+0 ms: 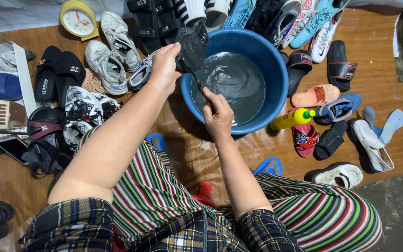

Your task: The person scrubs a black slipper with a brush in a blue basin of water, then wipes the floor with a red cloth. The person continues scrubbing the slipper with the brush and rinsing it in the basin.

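My left hand (164, 65) grips a black shoe (192, 44) and holds it tilted over the near-left rim of a blue basin (276, 70) filled with grey water. My right hand (218, 116) is closed around a thin dark brush handle (201, 88) that points up toward the shoe's underside. Both hands hover at the basin's left side, above my striped trousers.
Many shoes and sandals ring the basin on the brown floor: grey sneakers (110, 60) to the left, slides (341, 65) and a pink sandal (314, 95) to the right. A yellow bottle (292, 119) lies by the basin. A yellow clock (78, 18) stands at the back left.
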